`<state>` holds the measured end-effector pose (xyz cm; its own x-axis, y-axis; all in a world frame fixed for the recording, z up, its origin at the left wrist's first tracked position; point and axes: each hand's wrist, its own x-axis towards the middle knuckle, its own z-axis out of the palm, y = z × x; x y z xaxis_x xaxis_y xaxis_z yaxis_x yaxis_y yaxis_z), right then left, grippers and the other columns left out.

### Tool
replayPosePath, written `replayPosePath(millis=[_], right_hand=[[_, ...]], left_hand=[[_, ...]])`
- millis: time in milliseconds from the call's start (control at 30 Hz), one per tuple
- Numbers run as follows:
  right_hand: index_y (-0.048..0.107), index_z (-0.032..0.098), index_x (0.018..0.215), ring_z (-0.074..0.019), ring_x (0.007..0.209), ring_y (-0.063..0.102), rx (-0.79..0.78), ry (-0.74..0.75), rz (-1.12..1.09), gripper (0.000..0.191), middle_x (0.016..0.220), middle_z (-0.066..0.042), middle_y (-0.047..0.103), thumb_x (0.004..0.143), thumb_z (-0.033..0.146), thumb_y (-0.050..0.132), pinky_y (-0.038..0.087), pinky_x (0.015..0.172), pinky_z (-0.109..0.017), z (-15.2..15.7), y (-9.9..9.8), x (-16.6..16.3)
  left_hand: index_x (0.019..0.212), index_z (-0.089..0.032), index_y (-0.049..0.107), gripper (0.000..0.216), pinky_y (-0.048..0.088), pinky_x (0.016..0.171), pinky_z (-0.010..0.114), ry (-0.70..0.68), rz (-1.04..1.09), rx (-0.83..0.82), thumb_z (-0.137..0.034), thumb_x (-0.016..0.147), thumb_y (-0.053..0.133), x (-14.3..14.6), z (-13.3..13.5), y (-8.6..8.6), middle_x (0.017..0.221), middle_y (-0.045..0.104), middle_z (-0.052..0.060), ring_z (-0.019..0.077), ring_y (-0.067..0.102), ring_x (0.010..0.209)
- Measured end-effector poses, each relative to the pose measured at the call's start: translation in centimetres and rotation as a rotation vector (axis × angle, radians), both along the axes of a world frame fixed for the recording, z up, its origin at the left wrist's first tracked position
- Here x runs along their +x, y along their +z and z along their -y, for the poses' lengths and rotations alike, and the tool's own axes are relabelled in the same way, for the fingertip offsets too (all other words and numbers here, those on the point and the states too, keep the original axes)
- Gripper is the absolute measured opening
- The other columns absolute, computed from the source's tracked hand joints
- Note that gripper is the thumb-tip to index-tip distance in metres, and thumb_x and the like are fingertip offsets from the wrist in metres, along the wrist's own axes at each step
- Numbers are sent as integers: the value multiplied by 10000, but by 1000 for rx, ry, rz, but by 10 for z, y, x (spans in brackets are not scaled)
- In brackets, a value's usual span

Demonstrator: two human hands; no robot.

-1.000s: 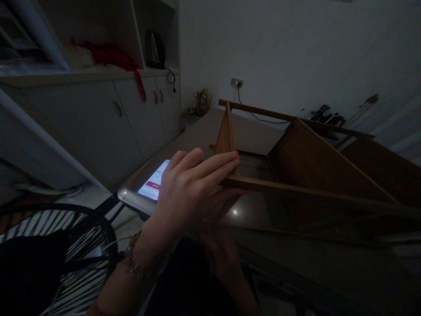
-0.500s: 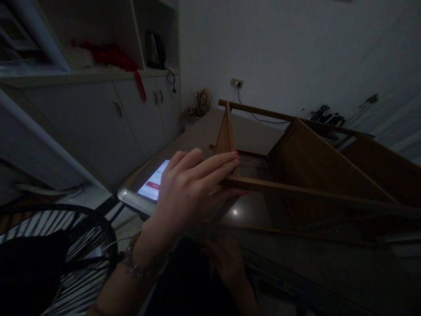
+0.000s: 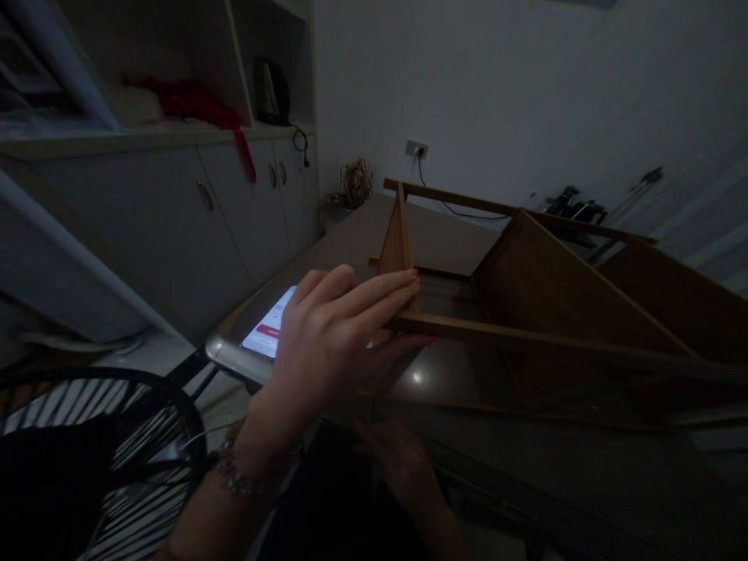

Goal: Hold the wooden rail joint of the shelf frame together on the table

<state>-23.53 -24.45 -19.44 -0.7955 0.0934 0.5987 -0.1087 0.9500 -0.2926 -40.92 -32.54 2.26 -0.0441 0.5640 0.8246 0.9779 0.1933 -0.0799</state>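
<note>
A brown wooden shelf frame [image 3: 561,304] lies on its side on a dark table [image 3: 374,226]. My left hand [image 3: 336,335] grips its near left corner, fingers along the top of the front rail and thumb underneath. My right hand [image 3: 403,467] is low in the dark below the table's near edge, by the frame's bottom rail; its fingers are too dim to read. A lit phone [image 3: 269,331] lies on the table just left of my left hand.
Grey cabinets [image 3: 175,218] with a kettle [image 3: 269,92] and red cloth [image 3: 192,101] line the left wall. A black wire chair [image 3: 111,444] stands at lower left. A wall socket [image 3: 417,146] with a cable and a dried plant [image 3: 354,181] sit behind the table.
The view has shifted slightly. My right hand has moved a little under the table edge. My left hand keeps the same hold on the frame.
</note>
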Motion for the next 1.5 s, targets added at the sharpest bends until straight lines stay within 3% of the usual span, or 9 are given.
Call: replayPosePath(millis=[333, 400, 600, 733, 867, 1233, 1367, 1500], right_hand=[[676, 220, 1015, -175, 814, 644, -64, -15, 208, 86, 870, -21, 669, 969, 272, 626, 568, 739, -279, 5, 17, -6], [665, 214, 1063, -176, 830, 648, -71, -6, 233, 113, 908, -27, 675, 967, 258, 624, 576, 761, -284, 6, 24, -4], [529, 227, 1402, -192, 1020, 647, -150, 71, 380, 429, 1136, -71, 674, 982, 144, 503, 573, 922, -321, 3, 42, 6], [550, 297, 1400, -181, 1073, 656, -229, 80, 446, 421, 1208, -30, 687, 1011, 174, 445, 562, 947, -302, -6, 42, 9], [639, 323, 1296, -164, 980, 690, -240, 104, 462, 378, 1144, 11, 722, 1026, 185, 414, 576, 877, -281, -15, 41, 3], [703, 260, 1066, -190, 996, 653, -108, 179, 405, 199, 1027, -32, 711, 964, 167, 559, 546, 905, -310, -17, 32, -19], [639, 198, 1221, -203, 978, 636, -16, 188, 285, 269, 1016, -75, 696, 975, 187, 529, 531, 931, -356, -10, 34, -19], [637, 215, 1244, -198, 844, 630, 62, 134, 166, 294, 903, -58, 673, 972, 217, 525, 551, 764, -327, -6, 37, -18]], left_hand=[[1199, -233, 691, 385, 418, 662, 387, -12, 20, -7, -482, 907, 657, 2, 1, 0, 1219, 740, 14, 206, 642, 798], [1198, -234, 692, 383, 420, 655, 390, -13, 21, -7, -483, 910, 653, 2, 1, 0, 1214, 742, 16, 208, 642, 794], [1177, -224, 701, 362, 433, 643, 401, -19, 22, 13, -473, 923, 634, 3, -1, 0, 1200, 748, 10, 209, 649, 778], [1176, -231, 701, 343, 445, 633, 408, -18, 22, 14, -451, 918, 649, 3, 0, 1, 1192, 751, 7, 211, 653, 774], [1161, -232, 705, 321, 442, 630, 401, -17, 20, 20, -441, 924, 645, 3, 0, 1, 1185, 753, 7, 205, 653, 767], [1148, -236, 708, 309, 435, 631, 392, -20, 30, 21, -439, 925, 643, 4, 0, 2, 1187, 752, 5, 196, 645, 759], [1155, -241, 706, 313, 440, 632, 392, -22, 42, 17, -446, 928, 636, 4, -1, 3, 1184, 753, 4, 197, 653, 767], [1154, -236, 705, 327, 443, 635, 396, -23, 39, 25, -461, 930, 628, 3, -1, 2, 1195, 748, -8, 203, 652, 766]])
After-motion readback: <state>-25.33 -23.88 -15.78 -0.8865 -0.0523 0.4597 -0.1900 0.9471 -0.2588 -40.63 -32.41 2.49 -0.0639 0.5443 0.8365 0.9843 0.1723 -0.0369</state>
